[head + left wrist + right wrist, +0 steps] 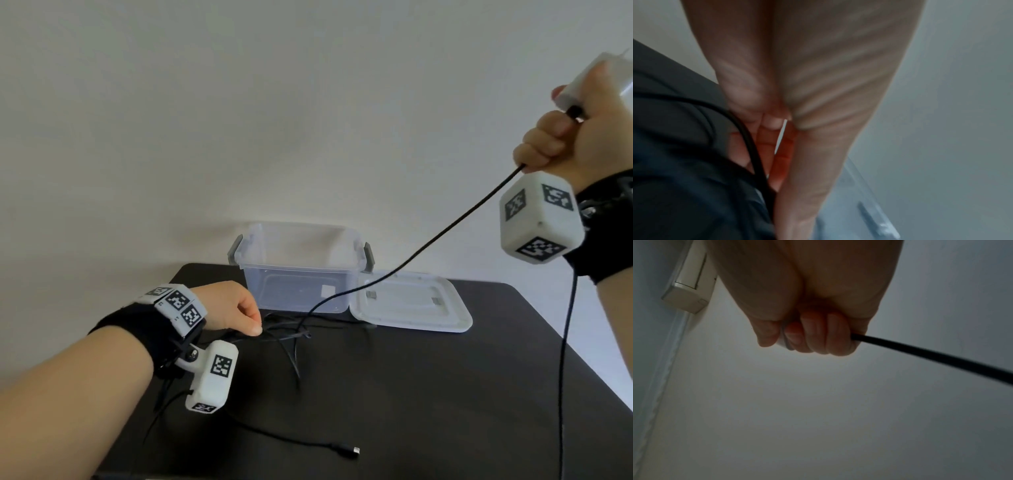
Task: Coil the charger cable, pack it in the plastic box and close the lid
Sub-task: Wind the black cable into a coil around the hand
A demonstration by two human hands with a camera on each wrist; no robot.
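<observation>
head view crops the charger (603,78) (gripped by right hand (582,137)).

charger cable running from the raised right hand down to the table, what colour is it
Black. The thin charger cable shows best in the head view, against the pale wall.

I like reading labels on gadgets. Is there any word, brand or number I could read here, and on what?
None can be read.
White cubes on both wristbands: black-and-white square code patterns, no letters.
Box: a small pale sticker, too blurred to read.
Lid: two small grey marks, too small to tell.
Charger: no print visible.
</observation>
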